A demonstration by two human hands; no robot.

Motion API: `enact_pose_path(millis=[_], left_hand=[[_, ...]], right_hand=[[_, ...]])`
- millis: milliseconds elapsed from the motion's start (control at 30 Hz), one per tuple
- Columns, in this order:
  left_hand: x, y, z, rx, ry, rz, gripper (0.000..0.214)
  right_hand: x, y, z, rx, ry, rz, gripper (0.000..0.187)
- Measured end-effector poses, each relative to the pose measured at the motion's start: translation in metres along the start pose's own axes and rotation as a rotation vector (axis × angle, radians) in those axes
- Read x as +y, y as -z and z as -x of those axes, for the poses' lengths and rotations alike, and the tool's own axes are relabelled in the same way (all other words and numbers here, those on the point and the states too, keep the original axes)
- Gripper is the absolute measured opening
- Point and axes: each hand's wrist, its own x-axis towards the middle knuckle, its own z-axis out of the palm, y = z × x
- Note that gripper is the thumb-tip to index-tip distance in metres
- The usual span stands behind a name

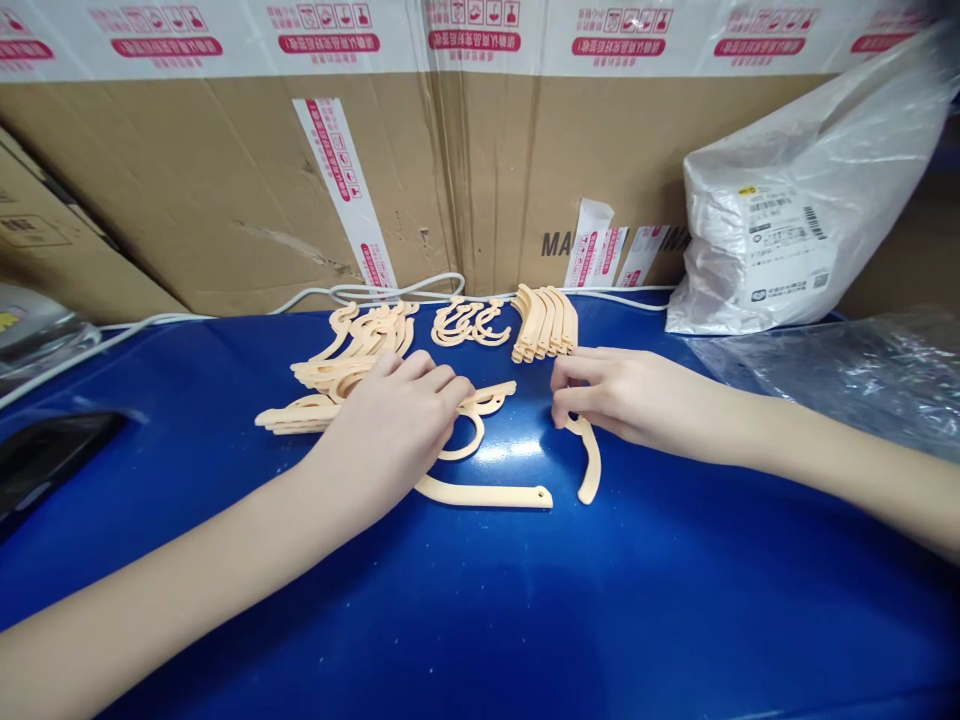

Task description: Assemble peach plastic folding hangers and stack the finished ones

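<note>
L forearm [202, 572] cut off, L hand [397, 405] over cream pcs [300, 416], R hand [604, 393] at curved pc [591, 470], both grips unclear.

We can pass over the near blue tabletop [487, 620], between our left hand [401, 410] and right hand [611, 395], cream parts [544, 322] crowding the middle, cardboard [225, 190] walling the back, white bag [795, 215] blocking far right

I have the bare left hand [401, 405] palm down, knuckles raised, fingers curled under, their tips hidden from me. Its bare forearm [202, 565] slopes back leftward behind the wrist. Well apart to its right, my bare right hand [619, 395] bends its fingers toward it, bare forearm [817, 450] extending rightward behind.
</note>
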Motion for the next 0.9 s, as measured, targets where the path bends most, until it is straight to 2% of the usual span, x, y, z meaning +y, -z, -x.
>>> enact_pose_path(millis=[133, 267, 367, 533, 667, 733, 800, 900], left_hand=[[0.007, 0.006, 0.005, 0.073, -0.033, 0.180, 0.023], [0.014, 0.012, 0.010, 0.020, -0.145, 0.469, 0.030], [0.014, 0.008, 0.011, -0.019, -0.202, 0.535, 0.036], [0.013, -0.005, 0.011, -0.084, -0.172, 0.596, 0.025], [0.014, -0.009, 0.011, -0.072, -0.164, 0.618, 0.021], [0.014, -0.010, 0.011, -0.059, -0.148, 0.636, 0.022], [0.015, -0.011, 0.012, -0.042, -0.124, 0.663, 0.023], [0.015, -0.013, 0.012, -0.022, -0.101, 0.695, 0.021]], right_hand=[[-0.001, 0.003, 0.000, -0.031, -0.019, -0.131, 0.021], [-0.003, 0.008, 0.001, -0.048, -0.037, -0.191, 0.025], [-0.004, 0.011, 0.002, -0.033, -0.039, -0.232, 0.027], [-0.008, 0.009, 0.002, 0.082, -0.267, 0.067, 0.017], [-0.016, 0.001, -0.001, 0.046, -0.415, 0.231, 0.046], [-0.019, -0.003, -0.002, 0.019, -0.420, 0.270, 0.050], [-0.019, -0.006, -0.002, 0.007, -0.408, 0.250, 0.043], [-0.011, -0.005, -0.002, 0.002, -0.365, 0.136, 0.021]])
